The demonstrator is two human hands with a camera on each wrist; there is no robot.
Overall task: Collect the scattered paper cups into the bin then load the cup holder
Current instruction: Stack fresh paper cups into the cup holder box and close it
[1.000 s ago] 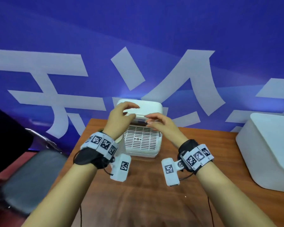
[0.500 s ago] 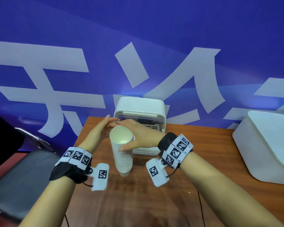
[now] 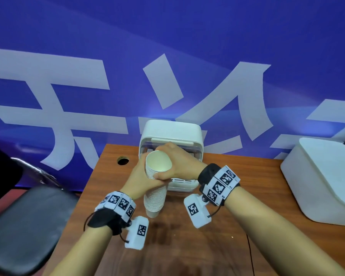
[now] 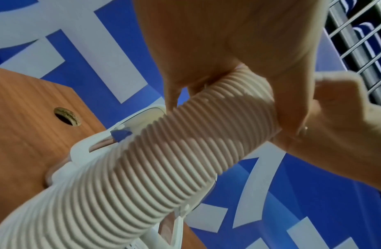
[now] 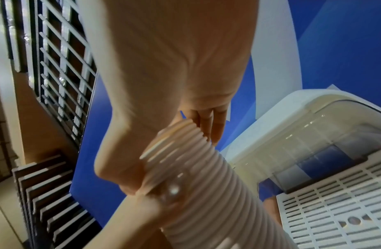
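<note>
A tall stack of nested white paper cups [image 3: 155, 194] stands upright on the wooden table [image 3: 207, 246], its open mouth facing up. My left hand [image 3: 141, 180] wraps the stack from the left, just under the top cups. My right hand [image 3: 175, 162] grips the topmost cups from the right and back. The ribbed rims of the stack [image 4: 164, 160] fill the left wrist view, with fingers closed round its upper end. In the right wrist view the same stack [image 5: 198, 185] runs under my palm. The white cup holder [image 3: 170, 136], with a clear lid and slotted front, stands right behind the stack.
A white lidded bin [image 3: 318, 180] sits on the table at the right. A round cable hole [image 3: 123, 161] is in the table's far left corner. A black chair [image 3: 28, 226] stands left of the table. A blue banner wall rises behind.
Both hands left the cup holder's lid and came forward to the cup stack. The left hand went from open beside the stack to wrapped round it; the right keeps its grip near the top.
</note>
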